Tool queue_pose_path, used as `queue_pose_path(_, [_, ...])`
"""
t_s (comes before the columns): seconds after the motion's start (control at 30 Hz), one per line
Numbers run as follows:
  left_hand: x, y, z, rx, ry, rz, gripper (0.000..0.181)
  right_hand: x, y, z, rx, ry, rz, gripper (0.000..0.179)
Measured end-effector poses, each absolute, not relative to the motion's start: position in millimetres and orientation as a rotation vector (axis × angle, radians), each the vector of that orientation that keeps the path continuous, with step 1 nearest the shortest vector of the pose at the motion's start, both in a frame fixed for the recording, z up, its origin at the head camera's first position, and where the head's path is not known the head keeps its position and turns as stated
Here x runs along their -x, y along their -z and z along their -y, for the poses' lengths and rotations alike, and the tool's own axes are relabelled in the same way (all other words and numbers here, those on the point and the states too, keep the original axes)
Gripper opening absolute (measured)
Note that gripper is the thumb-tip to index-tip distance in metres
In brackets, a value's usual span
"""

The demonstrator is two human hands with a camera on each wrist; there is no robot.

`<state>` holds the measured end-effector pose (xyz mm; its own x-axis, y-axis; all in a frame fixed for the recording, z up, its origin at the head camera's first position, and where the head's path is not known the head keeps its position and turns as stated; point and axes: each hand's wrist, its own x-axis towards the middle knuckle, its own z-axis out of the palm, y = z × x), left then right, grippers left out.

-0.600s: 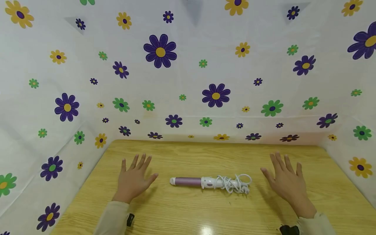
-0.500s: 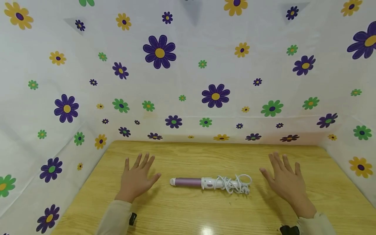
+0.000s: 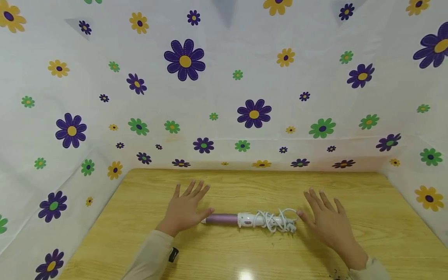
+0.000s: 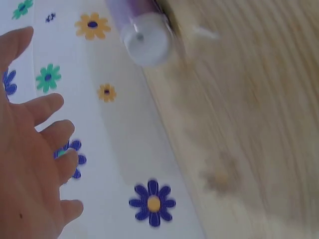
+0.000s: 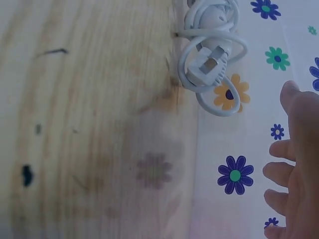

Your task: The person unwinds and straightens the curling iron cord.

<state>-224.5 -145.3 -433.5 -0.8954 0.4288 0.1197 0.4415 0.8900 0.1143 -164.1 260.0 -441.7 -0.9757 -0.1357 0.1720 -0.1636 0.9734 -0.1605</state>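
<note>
A curling iron (image 3: 222, 219) lies across the wooden table, its purple barrel pointing left and its white handle (image 3: 247, 220) to the right. White cord is wound loosely around the handle, and a plug (image 5: 207, 67) shows in the right wrist view. My left hand (image 3: 182, 212) hovers by the barrel's tip with fingers spread, the thumb overlapping the tip in the head view; the left wrist view shows a gap between the hand and the white tip (image 4: 148, 42). Near the cord end, my right hand (image 3: 329, 223) is held with fingers extended and holds nothing.
The wooden table (image 3: 224, 256) has a shiny surface with a bright reflection near the front. A white flower-printed cloth (image 3: 217, 85) stands behind it and along both sides.
My left hand has moved right, to the barrel's tip. My right hand has shifted left, closer to the cord. The head view has shifted slightly; the curling iron stays on the table.
</note>
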Motion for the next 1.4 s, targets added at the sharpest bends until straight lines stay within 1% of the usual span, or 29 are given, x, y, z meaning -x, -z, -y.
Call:
queue_pose_path(0.17, [224,434,131,0.804,0.393,2.955,0.076,157,446,-256,-0.271,-0.192,2.916,0.069])
queue_pose_path(0.37, [225,438,118,0.894,0.663,3.001,0.078,152,452,-253,-0.309,-0.219,2.915,0.065])
queue_pose_path(0.67, [235,455,113,0.954,1.276,3.098,0.075,150,460,-248,-0.347,-0.484,2.968,0.056])
queue_pose_path(0.8, [243,466,111,0.957,1.481,3.109,0.071,153,462,-248,-0.32,-0.613,3.012,0.056])
queue_pose_path(1.1, [251,476,106,0.966,1.583,3.13,0.059,163,469,-252,-0.275,-1.066,3.037,0.057])
queue_pose_path(1.3, [252,475,100,1.005,1.534,3.15,0.047,168,471,-255,-0.235,-1.331,3.036,0.053])
queue_pose_path(1.4, [254,476,98,1.036,1.447,3.155,0.041,170,471,-258,-0.268,-1.43,3.036,0.049])
